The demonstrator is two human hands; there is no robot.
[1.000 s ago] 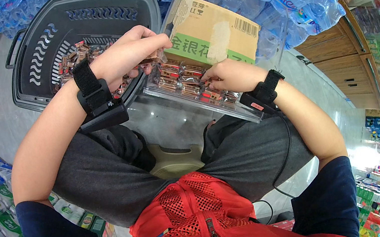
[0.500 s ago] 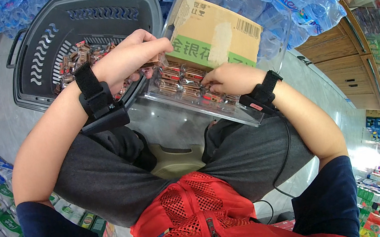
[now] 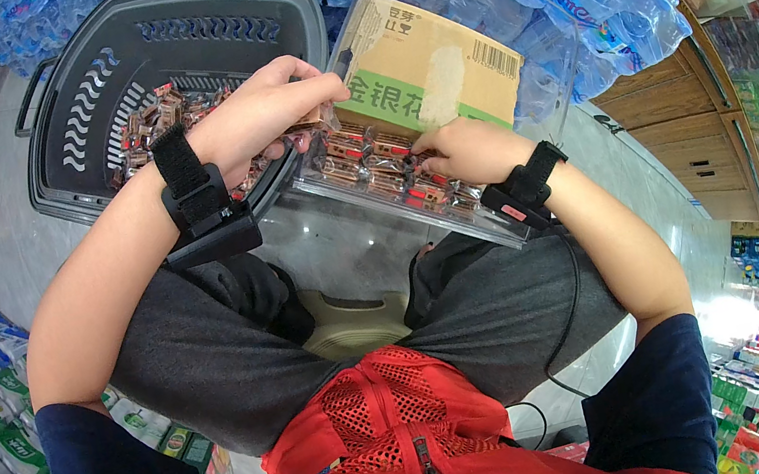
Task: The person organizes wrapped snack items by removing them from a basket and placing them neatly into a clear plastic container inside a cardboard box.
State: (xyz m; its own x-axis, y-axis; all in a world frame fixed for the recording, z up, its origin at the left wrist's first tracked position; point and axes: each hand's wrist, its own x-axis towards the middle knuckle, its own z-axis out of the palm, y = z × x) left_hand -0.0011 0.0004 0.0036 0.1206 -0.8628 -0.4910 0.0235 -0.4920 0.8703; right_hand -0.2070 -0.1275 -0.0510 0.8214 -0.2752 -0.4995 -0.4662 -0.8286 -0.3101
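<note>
Brown-and-red wrapped snack packets lie side by side in rough rows along the front of a clear plastic bin, their crinkled film catching the light. That strip looks largely covered, so the filling there seems well along; a loose heap of matching packets remains in the shopping basket to the left, so plenty appears left to sort. How deep the rows go cannot be told.

The left hand spans the gap between basket and bin, its fingers curled around at least one packet. The right hand reaches into the bin, bent fingertips against the rows; whether it pinches a packet cannot be told.

Behind the rows, a tan cardboard carton with a green band and a torn pale strip appears to sit inside the bin. The basket is rigid dark grey plastic, pierced with wavy slots. Farther out are film-wrapped blue water bottles, a grained wooden cabinet and glossy grey flooring.
</note>
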